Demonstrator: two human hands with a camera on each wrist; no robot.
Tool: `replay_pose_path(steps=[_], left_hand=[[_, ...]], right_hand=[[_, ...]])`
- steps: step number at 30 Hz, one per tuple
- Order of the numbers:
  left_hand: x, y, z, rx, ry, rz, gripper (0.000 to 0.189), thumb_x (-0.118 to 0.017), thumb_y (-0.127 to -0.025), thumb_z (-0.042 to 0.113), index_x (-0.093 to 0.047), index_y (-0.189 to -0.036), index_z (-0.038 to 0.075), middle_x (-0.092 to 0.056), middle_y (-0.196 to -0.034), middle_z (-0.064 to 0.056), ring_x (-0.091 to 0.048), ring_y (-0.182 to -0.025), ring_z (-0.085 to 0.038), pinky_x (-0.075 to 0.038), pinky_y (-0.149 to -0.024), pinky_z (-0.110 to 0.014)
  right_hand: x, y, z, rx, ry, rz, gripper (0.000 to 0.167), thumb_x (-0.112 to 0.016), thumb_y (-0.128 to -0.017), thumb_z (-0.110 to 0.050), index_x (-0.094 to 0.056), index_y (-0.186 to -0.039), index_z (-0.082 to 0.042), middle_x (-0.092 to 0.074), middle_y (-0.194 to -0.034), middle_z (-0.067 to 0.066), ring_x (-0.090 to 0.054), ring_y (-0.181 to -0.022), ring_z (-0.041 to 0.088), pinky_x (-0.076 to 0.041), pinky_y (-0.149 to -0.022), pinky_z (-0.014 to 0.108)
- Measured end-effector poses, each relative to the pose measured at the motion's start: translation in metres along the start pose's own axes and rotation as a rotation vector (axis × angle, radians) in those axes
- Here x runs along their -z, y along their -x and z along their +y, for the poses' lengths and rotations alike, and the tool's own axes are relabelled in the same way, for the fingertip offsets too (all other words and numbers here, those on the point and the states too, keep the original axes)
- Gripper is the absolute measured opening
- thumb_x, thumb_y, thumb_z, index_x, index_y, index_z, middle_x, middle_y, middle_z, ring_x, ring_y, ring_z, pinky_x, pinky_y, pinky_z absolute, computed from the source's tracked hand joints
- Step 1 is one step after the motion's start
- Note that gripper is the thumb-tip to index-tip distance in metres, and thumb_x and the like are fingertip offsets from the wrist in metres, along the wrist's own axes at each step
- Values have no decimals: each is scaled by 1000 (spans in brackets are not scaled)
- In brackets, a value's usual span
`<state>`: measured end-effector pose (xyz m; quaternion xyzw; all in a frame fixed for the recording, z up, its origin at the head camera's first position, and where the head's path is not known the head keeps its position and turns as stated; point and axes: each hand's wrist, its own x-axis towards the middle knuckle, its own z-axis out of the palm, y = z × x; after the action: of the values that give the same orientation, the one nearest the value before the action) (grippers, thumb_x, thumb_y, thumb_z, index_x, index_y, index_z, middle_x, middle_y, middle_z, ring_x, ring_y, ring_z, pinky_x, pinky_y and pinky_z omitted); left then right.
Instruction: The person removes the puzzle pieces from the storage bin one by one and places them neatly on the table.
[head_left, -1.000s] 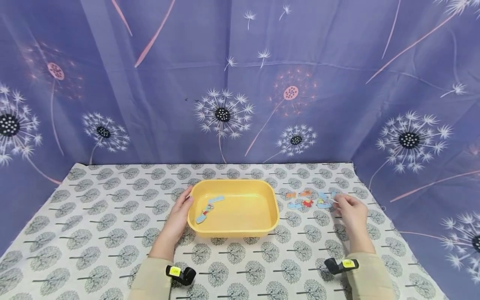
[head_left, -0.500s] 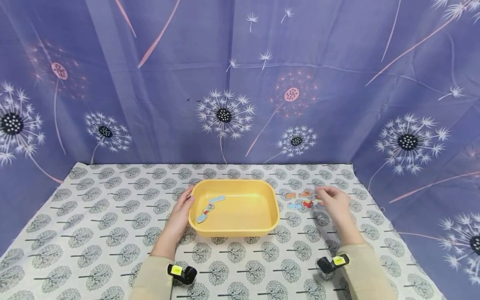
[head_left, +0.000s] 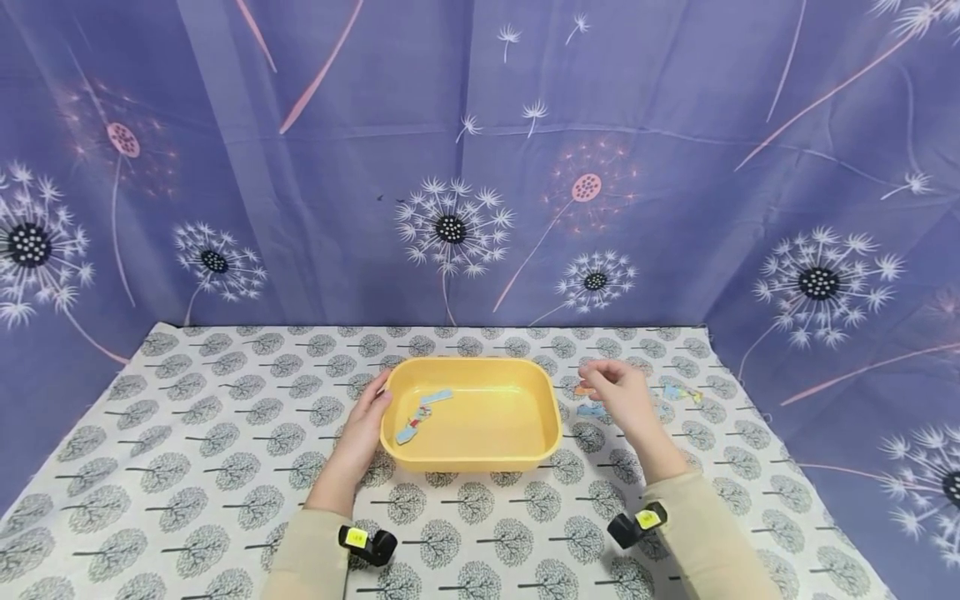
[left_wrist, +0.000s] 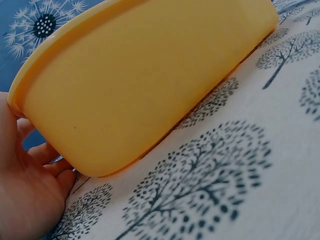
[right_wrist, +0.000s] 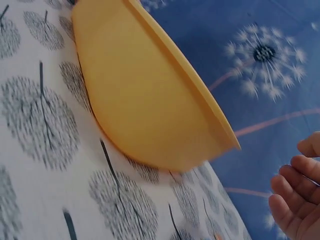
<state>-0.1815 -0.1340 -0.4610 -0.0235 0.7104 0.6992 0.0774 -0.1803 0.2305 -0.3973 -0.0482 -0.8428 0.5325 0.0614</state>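
Note:
My left hand (head_left: 363, 421) grips the left end of a shallow yellow plastic basin (head_left: 471, 465), thumb at the rim and fingers against the outer wall. Inside the basin lie a few thin cut-out pieces (head_left: 437, 396), blue and red-patterned, near its left side. Just right of the basin, my right hand (head_left: 621, 400) hovers over more small pieces, thumb and index fingertips close together; I cannot tell whether they pinch a piece. In the right wrist view its fingers (right_wrist: 282, 187) are curled. An orange piece (head_left: 582, 390) and a blue piece (head_left: 591, 410) show beside it; others are hidden beneath.
Farther right lie a light blue piece (head_left: 672, 392) and a yellowish piece (head_left: 696, 397). A tree-print cloth (head_left: 225, 500) covers the table. Purple dandelion curtains (head_left: 337, 208) hang behind and along both sides.
The right hand has moved left from the far-right pieces towards the basin, uncovering those pieces and covering the middle ones. The left hand and basin stay in place.

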Motion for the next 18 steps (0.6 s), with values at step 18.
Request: replay_pose_path(steps=[18], left_hand=[[1, -3, -2, -15, -9, 4, 50, -37, -102, 33, -25, -150, 24, -23, -157, -4, -37, -137, -30, -36, -112, -41]], right_hand=[[-77, -1, -34, 168, -75, -155, 24, -64, -90, -16, -66, -100, 6, -67, -94, 24, -64, -77, 15, -60, -69, 31]])
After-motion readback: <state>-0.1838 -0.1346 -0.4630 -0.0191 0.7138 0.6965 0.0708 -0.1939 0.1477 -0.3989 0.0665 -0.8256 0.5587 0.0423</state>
